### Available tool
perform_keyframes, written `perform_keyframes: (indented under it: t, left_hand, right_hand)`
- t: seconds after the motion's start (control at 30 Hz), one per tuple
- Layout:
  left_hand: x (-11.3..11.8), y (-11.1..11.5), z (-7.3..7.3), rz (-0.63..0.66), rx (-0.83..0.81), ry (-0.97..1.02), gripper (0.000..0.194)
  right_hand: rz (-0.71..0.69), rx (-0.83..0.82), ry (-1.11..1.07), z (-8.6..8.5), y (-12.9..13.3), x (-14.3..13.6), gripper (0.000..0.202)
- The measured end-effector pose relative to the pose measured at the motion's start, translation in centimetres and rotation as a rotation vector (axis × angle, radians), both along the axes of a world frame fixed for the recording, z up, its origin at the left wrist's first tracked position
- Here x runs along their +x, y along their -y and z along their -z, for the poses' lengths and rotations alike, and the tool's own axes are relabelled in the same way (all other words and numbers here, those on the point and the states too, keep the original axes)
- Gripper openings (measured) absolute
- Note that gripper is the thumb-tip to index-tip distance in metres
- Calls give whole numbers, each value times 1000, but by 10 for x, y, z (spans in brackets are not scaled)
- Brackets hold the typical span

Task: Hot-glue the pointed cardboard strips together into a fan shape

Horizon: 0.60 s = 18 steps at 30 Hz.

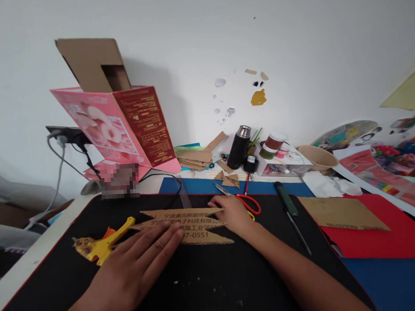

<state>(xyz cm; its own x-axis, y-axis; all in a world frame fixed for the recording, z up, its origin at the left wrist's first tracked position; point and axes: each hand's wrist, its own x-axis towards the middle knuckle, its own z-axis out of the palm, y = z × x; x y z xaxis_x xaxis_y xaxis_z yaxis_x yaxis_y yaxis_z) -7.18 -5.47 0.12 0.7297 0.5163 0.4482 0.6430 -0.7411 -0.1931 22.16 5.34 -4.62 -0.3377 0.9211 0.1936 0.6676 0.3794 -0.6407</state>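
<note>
Brown cardboard strips [205,240] with pointed ends and printed black characters lie stacked edge to edge on the black mat [207,285]. My left hand [139,256] rests flat across their left part, fingers stretched out together. At their right end, my right hand [233,214] has its fingers bent around the tip of a strip; the thumb is mostly hidden. Left of the strips lies a yellow glue gun [119,234], partly beside my left hand. Scissors with red handles [250,203] lie just behind my right hand, and a clear ruler [185,194] lies behind the strips.
A green-handled pointed tool [286,200] lies right of my right arm. Farther right are a cardboard sheet [346,213] and red sheet [382,246]. Along the back stand a pink box [101,128], black flask [239,147], paint jars [274,142] and cardboard scraps [193,158].
</note>
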Motion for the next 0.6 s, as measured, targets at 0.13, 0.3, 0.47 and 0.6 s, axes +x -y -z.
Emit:
perform_keyframes:
  t: [0.13,0.3,0.47,0.6]
  left_hand:
    - [14,-3,5,12,67,-99,53]
    - [29,-11,13,22,53,-139,54]
    - [47,-9,21,16,-70,-208,47]
    - [62,-7,25,4,-146,-248,38]
  right_hand:
    - [82,-57,-174,-1,-13,16,27]
    - [326,-190,-519,-8,-3,34,34]
    - [146,-129,-268,-18,40,43,29]
    - [-132,-45,-24,-16,69,40,22]
